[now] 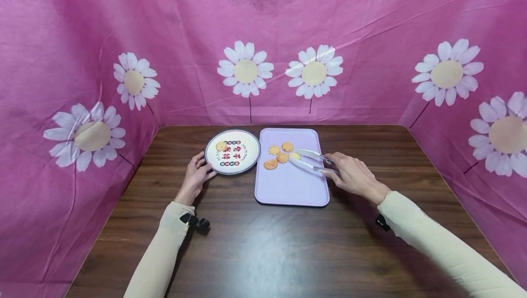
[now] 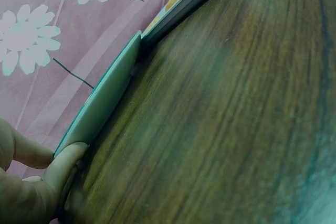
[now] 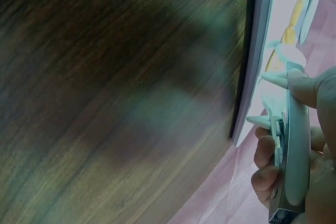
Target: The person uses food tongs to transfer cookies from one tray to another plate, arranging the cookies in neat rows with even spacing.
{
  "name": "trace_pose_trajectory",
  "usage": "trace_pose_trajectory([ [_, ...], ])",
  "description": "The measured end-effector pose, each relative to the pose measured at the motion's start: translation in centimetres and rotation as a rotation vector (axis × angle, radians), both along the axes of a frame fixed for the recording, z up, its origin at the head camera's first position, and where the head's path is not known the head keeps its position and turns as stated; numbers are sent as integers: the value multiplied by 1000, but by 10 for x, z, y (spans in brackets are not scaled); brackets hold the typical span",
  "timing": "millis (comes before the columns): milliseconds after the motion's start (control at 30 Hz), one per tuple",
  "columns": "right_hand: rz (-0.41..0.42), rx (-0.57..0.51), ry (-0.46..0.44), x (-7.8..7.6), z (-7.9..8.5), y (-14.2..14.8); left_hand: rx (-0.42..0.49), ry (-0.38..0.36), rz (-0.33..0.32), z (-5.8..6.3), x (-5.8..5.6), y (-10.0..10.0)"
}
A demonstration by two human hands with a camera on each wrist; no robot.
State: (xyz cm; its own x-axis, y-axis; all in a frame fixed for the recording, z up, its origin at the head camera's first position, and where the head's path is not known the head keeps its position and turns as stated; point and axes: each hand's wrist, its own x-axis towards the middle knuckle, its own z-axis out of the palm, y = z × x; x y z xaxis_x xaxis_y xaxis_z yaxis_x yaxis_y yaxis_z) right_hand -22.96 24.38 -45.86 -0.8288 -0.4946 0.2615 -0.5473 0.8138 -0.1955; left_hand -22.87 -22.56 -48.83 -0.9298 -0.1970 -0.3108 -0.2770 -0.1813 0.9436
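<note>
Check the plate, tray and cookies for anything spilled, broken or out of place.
Nothing stands out: one cookie lies on the plate, the other cookies sit together on the lilac tray, and no spill or break shows.

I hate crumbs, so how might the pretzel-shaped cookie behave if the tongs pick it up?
The pretzel-shaped cookie looks stiff but probably fragile, given its looped shape. Lying flat on the smooth-looking tray, it may slide rather than roll.

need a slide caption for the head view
Right hand holds tongs at cookies on a lilac tray; left hand grips a printed plate.
</note>
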Motion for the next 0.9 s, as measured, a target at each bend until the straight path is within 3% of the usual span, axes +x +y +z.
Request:
trace_pose_trajectory([
  [900, -11, -19, 47, -5, 3, -9, 0, 17, 0, 0, -1, 0],
])
